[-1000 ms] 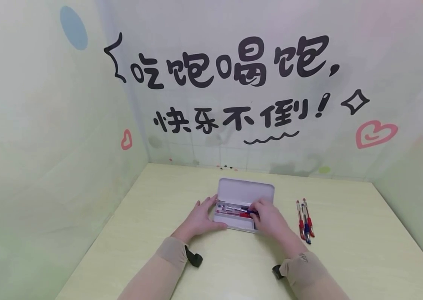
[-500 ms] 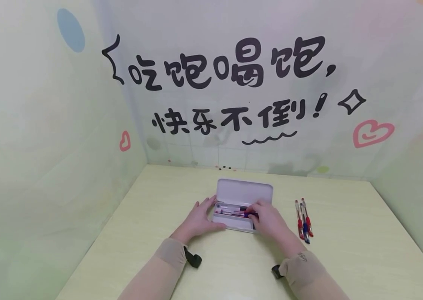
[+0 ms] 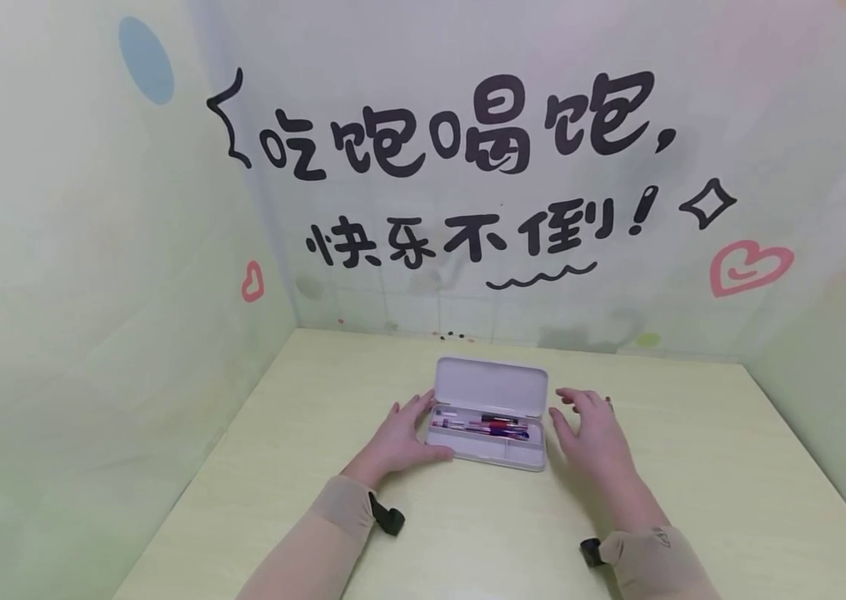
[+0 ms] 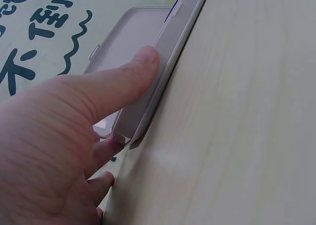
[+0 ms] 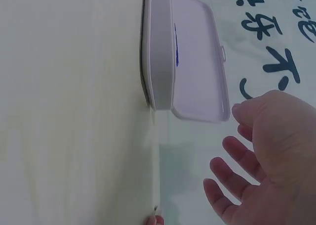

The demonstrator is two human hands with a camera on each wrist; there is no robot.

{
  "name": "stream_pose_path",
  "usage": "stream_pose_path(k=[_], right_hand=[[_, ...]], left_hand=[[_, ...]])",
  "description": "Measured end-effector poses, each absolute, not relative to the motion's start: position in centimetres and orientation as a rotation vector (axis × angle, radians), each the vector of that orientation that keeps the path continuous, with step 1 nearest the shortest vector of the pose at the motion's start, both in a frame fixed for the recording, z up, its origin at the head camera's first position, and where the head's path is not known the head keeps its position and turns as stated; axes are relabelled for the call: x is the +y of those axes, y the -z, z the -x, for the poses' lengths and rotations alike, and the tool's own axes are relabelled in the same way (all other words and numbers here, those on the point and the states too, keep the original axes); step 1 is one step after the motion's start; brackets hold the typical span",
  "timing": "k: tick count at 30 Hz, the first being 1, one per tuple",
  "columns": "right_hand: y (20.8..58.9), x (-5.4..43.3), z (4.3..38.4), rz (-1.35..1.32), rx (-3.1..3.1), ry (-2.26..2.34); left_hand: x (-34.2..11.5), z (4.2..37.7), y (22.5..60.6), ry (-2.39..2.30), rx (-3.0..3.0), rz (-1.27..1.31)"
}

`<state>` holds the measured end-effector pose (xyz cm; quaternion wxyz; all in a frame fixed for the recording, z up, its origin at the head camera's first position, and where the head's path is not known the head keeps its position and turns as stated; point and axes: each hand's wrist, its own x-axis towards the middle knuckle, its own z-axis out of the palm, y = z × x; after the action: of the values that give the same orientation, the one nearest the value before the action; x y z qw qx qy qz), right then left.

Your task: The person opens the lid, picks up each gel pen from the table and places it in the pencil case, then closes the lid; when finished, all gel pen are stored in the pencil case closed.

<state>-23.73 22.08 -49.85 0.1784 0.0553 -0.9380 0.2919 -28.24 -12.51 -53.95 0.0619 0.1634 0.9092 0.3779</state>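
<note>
A pale lilac pencil case (image 3: 468,444) lies on the table with its lid (image 3: 490,387) raised. In its back compartment lie several pens, among them a blue-grip pen (image 3: 508,432) and a black-capped one (image 3: 500,418). My left hand (image 3: 396,442) holds the case's left end. In the left wrist view its thumb (image 4: 145,57) presses on the front wall, and the fingers reach round the end. Just right of the case, my right hand (image 3: 597,437) hovers with fingers loosely spread and nothing in them. It hides the loose pens behind it except a red tip (image 3: 608,402).
The pale wooden table (image 3: 498,533) runs back to a printed wall cloth (image 3: 407,317) with black lettering. More cloth walls close off the left and right sides. A black strap (image 3: 591,552) sits at each wrist.
My right hand has let go of the blue-grip pen, now lying in the case, and has moved right toward the loose pens. The left hand has stayed on the case.
</note>
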Motion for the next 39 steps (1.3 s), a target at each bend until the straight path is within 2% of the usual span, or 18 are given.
stream_pose_path(k=[19, 32, 39], right_hand=[[51.3, 28.0, 22.3, 0.287, -2.687, -1.002], [52.4, 29.3, 22.5, 0.406, -2.814, -0.976], [52.3, 29.6, 22.6, 0.386, -2.886, -0.873]], left_hand=[[-12.5, 28.1, 54.0, -1.146, 2.75, -0.493], [-12.5, 28.3, 54.0, -1.128, 2.762, -0.512], [-12.5, 28.2, 54.2, -1.13, 2.763, -0.512]])
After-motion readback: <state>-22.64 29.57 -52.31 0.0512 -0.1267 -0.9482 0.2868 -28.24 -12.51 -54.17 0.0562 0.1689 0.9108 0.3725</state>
